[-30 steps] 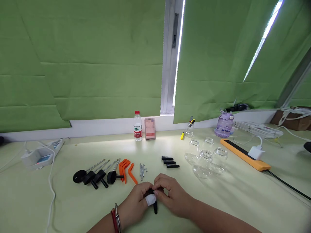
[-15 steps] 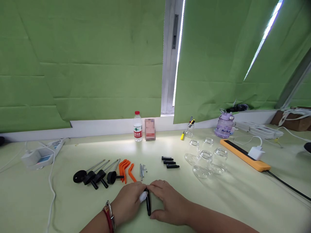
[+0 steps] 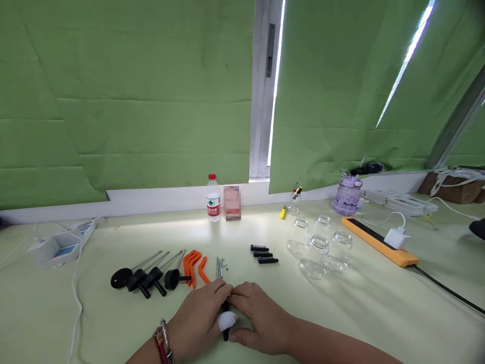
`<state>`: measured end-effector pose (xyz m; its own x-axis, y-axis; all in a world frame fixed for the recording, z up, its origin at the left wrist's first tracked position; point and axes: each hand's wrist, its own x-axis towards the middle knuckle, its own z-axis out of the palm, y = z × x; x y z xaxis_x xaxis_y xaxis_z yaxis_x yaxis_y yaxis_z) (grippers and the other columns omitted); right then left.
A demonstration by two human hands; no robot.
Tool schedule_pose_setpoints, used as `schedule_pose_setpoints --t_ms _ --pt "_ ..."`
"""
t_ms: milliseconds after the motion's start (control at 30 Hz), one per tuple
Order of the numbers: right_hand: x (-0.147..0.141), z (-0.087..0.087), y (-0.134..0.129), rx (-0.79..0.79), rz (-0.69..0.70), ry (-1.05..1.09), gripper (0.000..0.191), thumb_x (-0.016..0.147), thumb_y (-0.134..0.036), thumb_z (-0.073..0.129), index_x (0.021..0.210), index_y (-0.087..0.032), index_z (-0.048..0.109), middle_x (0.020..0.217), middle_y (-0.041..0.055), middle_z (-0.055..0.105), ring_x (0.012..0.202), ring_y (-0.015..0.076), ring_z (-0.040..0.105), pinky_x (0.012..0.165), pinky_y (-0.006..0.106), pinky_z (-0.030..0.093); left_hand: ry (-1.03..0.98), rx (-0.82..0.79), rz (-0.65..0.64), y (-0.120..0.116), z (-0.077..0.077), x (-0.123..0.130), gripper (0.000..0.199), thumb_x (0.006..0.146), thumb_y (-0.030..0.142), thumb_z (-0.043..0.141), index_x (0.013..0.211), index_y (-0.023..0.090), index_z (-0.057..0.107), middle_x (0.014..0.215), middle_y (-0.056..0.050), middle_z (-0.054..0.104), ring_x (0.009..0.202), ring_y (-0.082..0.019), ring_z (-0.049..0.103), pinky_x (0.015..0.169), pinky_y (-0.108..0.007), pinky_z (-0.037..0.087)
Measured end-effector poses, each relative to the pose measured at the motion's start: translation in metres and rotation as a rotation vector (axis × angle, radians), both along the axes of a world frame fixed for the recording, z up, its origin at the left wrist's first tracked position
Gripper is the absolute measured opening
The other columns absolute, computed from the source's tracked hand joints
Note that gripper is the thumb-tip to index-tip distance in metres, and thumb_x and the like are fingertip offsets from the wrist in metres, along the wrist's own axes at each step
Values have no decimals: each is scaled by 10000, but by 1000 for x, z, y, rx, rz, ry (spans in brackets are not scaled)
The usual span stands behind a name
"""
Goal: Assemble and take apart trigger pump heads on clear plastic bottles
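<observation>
My left hand [image 3: 200, 316] is closed on a black cylindrical part [image 3: 226, 333], its white-wrapped thumb lying across it. My right hand [image 3: 263, 318] touches the top of the same part with its fingertips, the thumb near its lower end. Just beyond my hands lie thin metal rods [image 3: 220, 267] with tiny pieces beside them. Orange curved pieces [image 3: 191, 263] and black round parts with handles and metal shafts [image 3: 153, 277] are to the left. Several black parts, one with a visible spring [image 3: 259, 248], lie right of centre.
Glass jars [image 3: 318, 245] stand to the right, before an orange power strip [image 3: 379, 240] and a purple bottle [image 3: 347, 194]. A water bottle [image 3: 213, 202] is at the back. White cables and an adapter [image 3: 47, 250] lie left.
My left thumb has moved across the black part, covering its middle. My left fingers have shifted toward my right fingertips. The view has shifted slightly.
</observation>
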<state>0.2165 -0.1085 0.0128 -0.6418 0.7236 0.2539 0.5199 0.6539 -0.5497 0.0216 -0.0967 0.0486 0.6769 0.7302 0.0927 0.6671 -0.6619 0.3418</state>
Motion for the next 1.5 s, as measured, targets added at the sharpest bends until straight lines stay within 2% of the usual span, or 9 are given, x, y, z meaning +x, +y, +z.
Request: schedule_pose_setpoints --t_ms 133,200,333,433,533,667,1133,1333,1500 --pt "12 2 10 3 -25 60 553 710 -461 687 1187 -210 566 1143 94 570 1057 255 490 933 374 364 50 -20 -18 1 -8 0 381 809 323 523 1174 220 488 1087 -79 574 930 -252 551 783 -347 424" --pt "24 4 19 26 -159 72 454 733 -424 677 1114 -186 612 1144 106 564 1064 258 486 934 381 372 92 -8 -12 1 -8 0 311 815 313 506 1112 220 526 1057 -73 575 901 -253 560 750 -347 428" --pt "53 7 39 80 -515 53 223 798 -237 588 1006 -176 639 1110 102 568 1048 254 486 925 391 379 151 -7 11 4 -3 -4 150 804 272 499 914 208 578 991 -65 574 833 -237 571 705 -324 422" --pt "68 6 49 54 -625 -13 205 780 -138 543 956 -180 640 1012 89 592 981 246 509 867 378 407 158 -44 31 9 -2 -14 105 750 207 532 842 199 581 963 -57 575 815 -228 575 707 -314 417" --pt "73 4 53 40 -637 -48 212 757 -103 539 924 -182 643 971 81 604 955 244 518 840 365 410 174 -96 54 14 -3 -23 86 724 194 548 800 192 588 943 -57 578 794 -227 579 687 -307 412" --pt "70 1 52 42 -610 -66 228 768 -87 504 908 -189 652 970 74 607 943 235 524 819 345 406 217 -95 115 16 -4 -28 87 767 224 500 786 191 578 918 -60 581 759 -228 575 647 -310 398" --pt "63 -5 46 7 -509 -67 190 777 -107 500 828 -211 651 912 35 618 887 206 517 773 305 383 155 -142 372 16 -5 -21 118 774 165 442 794 170 558 896 -93 604 837 -248 594 706 -338 416" --pt "62 -8 46 5 -503 -55 194 770 -97 503 838 -214 642 915 32 614 878 201 519 762 304 381 154 -138 398 13 0 -18 148 776 165 454 855 151 579 941 -120 605 869 -256 593 735 -352 429" --pt "61 -9 47 -8 -500 -43 190 759 -87 502 824 -209 633 914 35 610 878 203 520 762 309 381 237 -67 437 13 -2 -18 194 789 183 449 909 151 597 951 -129 602 824 -268 618 673 -355 446"
